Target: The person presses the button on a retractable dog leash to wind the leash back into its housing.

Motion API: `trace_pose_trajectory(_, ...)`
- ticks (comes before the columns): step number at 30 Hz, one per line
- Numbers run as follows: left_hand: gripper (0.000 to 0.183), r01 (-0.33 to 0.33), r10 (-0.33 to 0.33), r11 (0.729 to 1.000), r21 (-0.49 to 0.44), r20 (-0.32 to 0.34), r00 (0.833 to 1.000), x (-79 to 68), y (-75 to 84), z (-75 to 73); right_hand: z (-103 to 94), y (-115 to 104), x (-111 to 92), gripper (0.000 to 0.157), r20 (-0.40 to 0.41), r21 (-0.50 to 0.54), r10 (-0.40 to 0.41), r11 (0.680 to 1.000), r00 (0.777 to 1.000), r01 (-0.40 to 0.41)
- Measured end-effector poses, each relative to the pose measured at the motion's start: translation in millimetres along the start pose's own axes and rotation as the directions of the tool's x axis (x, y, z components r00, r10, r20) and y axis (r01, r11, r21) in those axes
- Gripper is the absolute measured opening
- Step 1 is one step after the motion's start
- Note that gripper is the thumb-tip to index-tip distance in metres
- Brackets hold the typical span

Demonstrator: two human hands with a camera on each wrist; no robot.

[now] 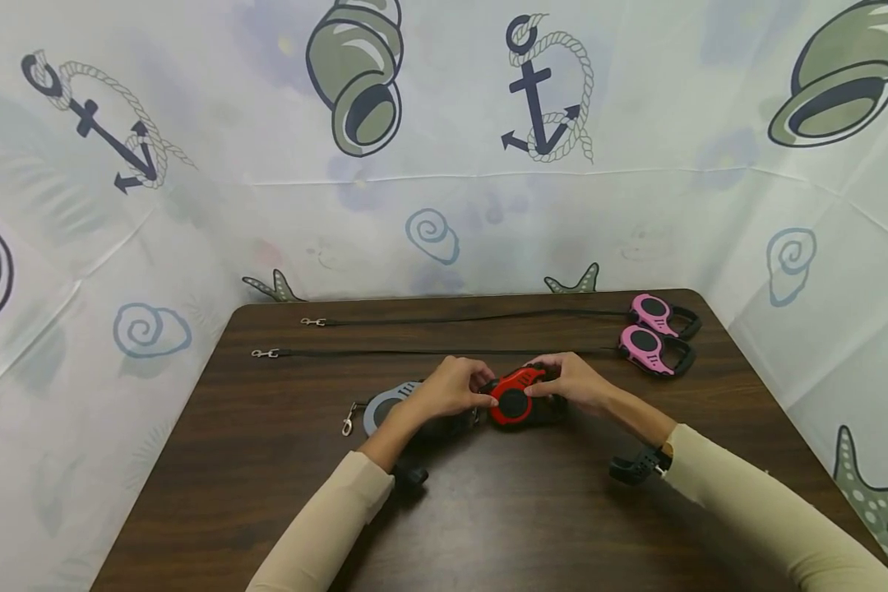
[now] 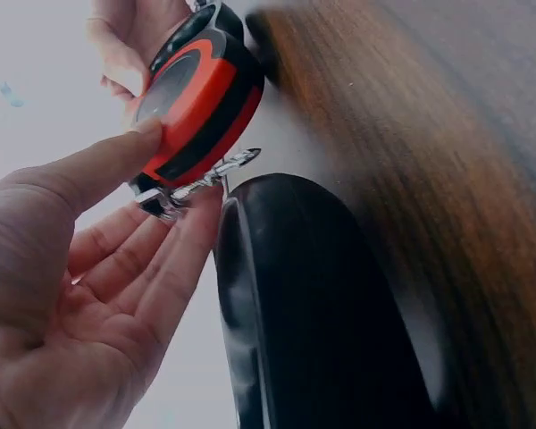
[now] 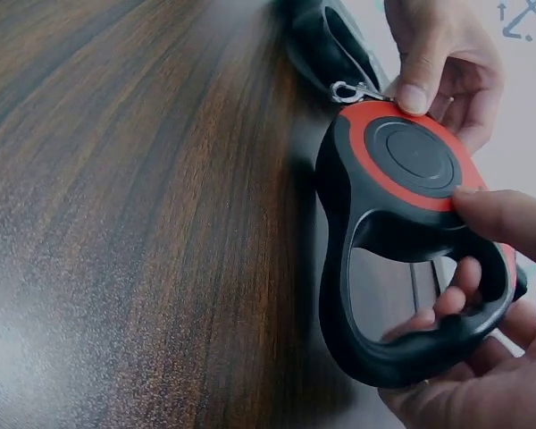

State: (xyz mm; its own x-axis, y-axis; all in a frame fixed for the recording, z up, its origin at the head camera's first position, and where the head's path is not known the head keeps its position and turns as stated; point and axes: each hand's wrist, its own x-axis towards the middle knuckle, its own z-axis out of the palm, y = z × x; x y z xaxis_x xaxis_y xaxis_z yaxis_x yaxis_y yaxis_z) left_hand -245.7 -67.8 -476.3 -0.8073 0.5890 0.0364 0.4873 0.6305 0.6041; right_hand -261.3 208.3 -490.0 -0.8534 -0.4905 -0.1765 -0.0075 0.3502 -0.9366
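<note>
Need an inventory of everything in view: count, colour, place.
red leash: 1, red and black, between both hands
grey leash: 1, grey and black, left of red one, partly behind left arm
pink leashes: 2, pink and black, table's far right, cords stretched left
clips: 4, silver, two at pink cords' left ends, one left of grey leash, one by red leash
table: 1, dark brown, under everything
backdrop: 1, white with sea prints, behind and beside table
wrist cameras: 2, black, one per wrist
sleeves: 2, beige, forearms
left hand: 1, bare, holding red leash
right hand: 1, bare, holding red leash
</note>
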Motion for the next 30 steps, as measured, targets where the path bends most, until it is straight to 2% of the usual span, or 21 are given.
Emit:
trace_pose_trajectory(4, 0.036, -0.004, 0.004, 1.0, 0.001, 0.008, 1.0, 1.6, 0.2, -1.1, 1.7, 1, 2, 0.046, -0.032, -0.193, -0.045, 0.981, 0.998, 0.038)
trace_pose_trajectory(9, 0.036, -0.001, 0.001, 1.0, 0.01, 0.033, 0.999, 2.9, -1.3, -0.6, 3.4, 5, 2, 0.045, -0.046, -0.325, -0.099, 0.942, 0.994, 0.079)
trace_pose_trajectory(19, 0.033, 0.048, -0.048, 0.999, 0.012, 0.09, 0.995, 2.9, 0.5, -1.8, 4.3, 10, 2, 0.049, -0.085, -0.408, -0.121, 0.91, 0.989, 0.076)
trace_pose_trajectory(25, 0.034, 0.079, -0.079, 0.997, 0.005, 0.114, 0.99, 1.8, 2.6, -1.8, 5.0, 10, 1, 0.051, -0.077, -0.453, -0.132, 0.888, 0.988, 0.084)
trace_pose_trajectory(30, 0.035, 0.076, -0.077, 0.997, 0.011, 0.122, 0.989, 1.6, 1.0, -0.8, 5.9, 11, 0, 0.051, -0.067, -0.482, -0.138, 0.871, 0.988, 0.089)
